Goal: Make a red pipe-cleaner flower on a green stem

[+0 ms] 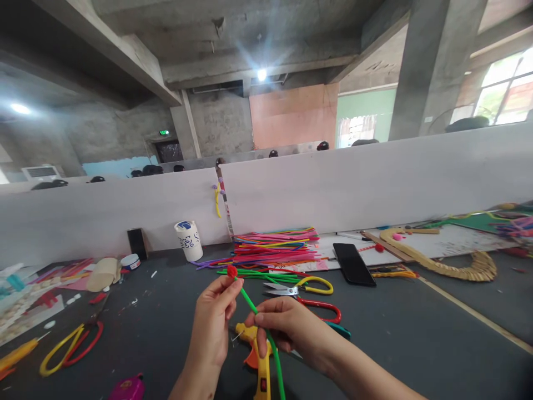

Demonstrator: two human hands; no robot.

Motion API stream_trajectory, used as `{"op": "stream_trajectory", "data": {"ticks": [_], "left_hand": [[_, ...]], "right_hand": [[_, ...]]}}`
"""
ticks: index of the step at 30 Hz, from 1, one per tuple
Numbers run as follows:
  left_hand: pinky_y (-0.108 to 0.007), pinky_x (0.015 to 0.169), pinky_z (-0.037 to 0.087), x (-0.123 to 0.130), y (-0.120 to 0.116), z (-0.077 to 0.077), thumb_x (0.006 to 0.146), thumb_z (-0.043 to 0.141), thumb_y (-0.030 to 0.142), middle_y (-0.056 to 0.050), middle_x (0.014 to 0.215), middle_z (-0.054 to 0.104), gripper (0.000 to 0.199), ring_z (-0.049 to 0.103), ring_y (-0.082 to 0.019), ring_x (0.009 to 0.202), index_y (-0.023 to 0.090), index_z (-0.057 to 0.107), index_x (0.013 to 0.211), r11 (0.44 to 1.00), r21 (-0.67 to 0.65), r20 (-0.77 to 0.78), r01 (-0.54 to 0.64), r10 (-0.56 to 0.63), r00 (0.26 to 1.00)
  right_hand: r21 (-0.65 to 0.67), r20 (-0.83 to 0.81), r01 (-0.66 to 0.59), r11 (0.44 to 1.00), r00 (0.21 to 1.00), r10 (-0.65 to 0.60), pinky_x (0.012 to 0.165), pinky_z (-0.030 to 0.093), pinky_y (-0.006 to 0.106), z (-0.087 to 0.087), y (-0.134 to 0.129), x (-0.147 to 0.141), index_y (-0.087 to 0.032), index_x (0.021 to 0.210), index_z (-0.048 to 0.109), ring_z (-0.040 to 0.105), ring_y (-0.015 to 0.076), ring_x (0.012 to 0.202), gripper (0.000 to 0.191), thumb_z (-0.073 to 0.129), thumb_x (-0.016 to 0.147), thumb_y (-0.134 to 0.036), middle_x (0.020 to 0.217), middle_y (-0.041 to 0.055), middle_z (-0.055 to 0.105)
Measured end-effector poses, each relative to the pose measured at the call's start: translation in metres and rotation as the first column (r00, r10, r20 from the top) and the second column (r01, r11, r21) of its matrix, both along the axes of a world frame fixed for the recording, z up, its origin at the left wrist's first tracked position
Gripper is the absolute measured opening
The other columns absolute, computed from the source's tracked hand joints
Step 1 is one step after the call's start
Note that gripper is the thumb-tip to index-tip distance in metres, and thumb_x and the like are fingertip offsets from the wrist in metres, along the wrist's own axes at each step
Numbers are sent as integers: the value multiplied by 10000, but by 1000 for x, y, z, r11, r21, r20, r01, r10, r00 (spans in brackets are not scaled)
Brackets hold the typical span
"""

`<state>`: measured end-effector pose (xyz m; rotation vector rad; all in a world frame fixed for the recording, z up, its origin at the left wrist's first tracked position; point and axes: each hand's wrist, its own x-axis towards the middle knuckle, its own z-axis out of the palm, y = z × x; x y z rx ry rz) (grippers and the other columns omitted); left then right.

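Observation:
Between my two hands runs a green pipe cleaner [279,366] with a small red curled tip [231,271]. My left hand [214,311] pinches it close to the red tip. Lower down, the thumb and fingers of my right hand [283,322] are closed on the green stem, whose loose end hangs toward me. Under my hands lies a yellow hot glue gun [262,372], partly covered by my right hand. Just beyond my right hand are scissors with one yellow and one red handle [318,285]. Several green pipe cleaners [254,273] lie behind the red tip.
A pile of coloured pipe cleaners [275,247] lies by the white partition [333,189]. A black phone [353,264] is at right, a white cup [189,240] at left. Another pair of scissors [70,347] and a magenta tape measure [127,388] are nearer on the left.

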<state>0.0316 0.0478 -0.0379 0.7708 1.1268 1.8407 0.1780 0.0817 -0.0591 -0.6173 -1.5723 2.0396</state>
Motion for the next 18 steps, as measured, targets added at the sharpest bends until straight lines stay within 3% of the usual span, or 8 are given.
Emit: {"op": "stream_trajectory", "data": {"ticks": [2,4,10,15,18], "left_hand": [[-136,349,274,-9,8,-2,762,744,150,84,586,522,126,359,-17,403,122,627,725,999,8,-24,-41,41,999],[-172,381,383,-18,12,-5,875,639,186,60,672,568,101,464,-51,448,136,608,793,998,-14,-52,-57,56,997],[-281,561,544,-27,12,-14,897,617,252,-25,921,664,158,634,-133,674,146,628,1013,991,-112,-112,-70,58,992],[-265,537,534,-23,6,-21,896,618,246,-18,901,659,148,623,-123,647,146,626,1004,991,-128,-58,-50,43,997],[-191,410,437,-17,-1,-24,899,614,221,37,738,602,82,522,-68,490,139,617,901,994,-106,32,21,-18,999]], "right_hand": [[-5,45,-1,1000,999,1,396,161,209,-2,2,3,-92,864,685,329,36,373,288,635,731,-343,539,-1,661],[-5,101,-18,1000,995,18,393,149,220,-5,1,8,-88,850,676,329,40,369,265,619,712,-308,513,-7,645],[31,270,-34,999,963,24,380,111,225,-14,-9,28,-153,859,581,274,51,310,191,535,717,-272,394,-79,545],[194,403,-47,980,914,-36,386,206,203,-13,-4,43,-171,698,577,374,71,337,55,560,645,-170,404,-62,558],[340,368,48,939,912,-180,478,309,198,-6,0,40,-163,691,630,491,96,538,85,633,610,-138,620,-28,641]]}}
